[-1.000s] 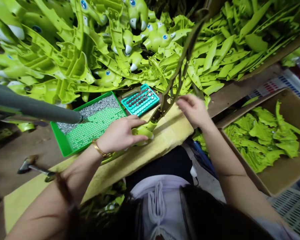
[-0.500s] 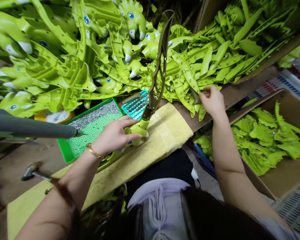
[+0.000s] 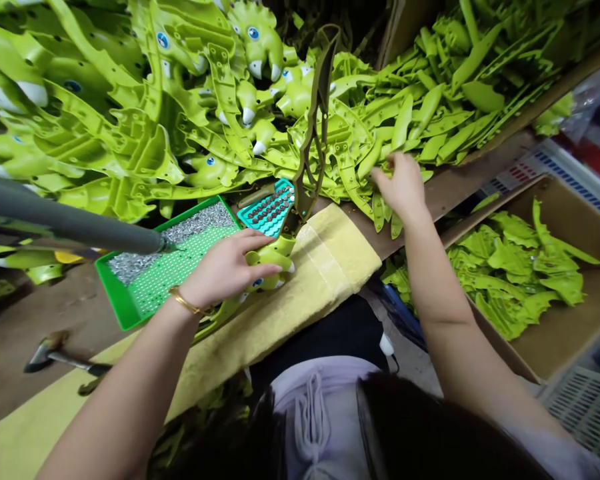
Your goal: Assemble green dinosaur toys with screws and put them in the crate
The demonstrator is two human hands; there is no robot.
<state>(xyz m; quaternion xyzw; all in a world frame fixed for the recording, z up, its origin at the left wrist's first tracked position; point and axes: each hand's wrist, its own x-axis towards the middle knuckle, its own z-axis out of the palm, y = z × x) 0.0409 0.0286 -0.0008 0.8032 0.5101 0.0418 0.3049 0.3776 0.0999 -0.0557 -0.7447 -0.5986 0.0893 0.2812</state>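
Observation:
My left hand [image 3: 230, 268] rests on a lime-green dinosaur-head toy part [image 3: 274, 257], thumb and fingers gripping it against the yellow padded cloth [image 3: 337, 257]. A tall olive-brown plastic frame piece [image 3: 307, 157] rises from that part. Over the heap of green strips at centre right is my right hand [image 3: 404, 187], its fingers bent. The fingertips are close to a smooth curved green strip [image 3: 370, 159]; whether they pinch it is hard to make out.
A green tray [image 3: 180, 263] of small silver screws and a teal ridged tray [image 3: 267, 210] with dark bits stand left of centre. A grey screwdriver-like tool [image 3: 80, 213] juts in. A hammer [image 3: 55, 350] lies lower left. A cardboard box [image 3: 555, 350] of green parts is right.
My right hand has shifted left and slightly up over the strips. The dark piece near its fingertips no longer shows. My left hand stays on the dinosaur-head part.

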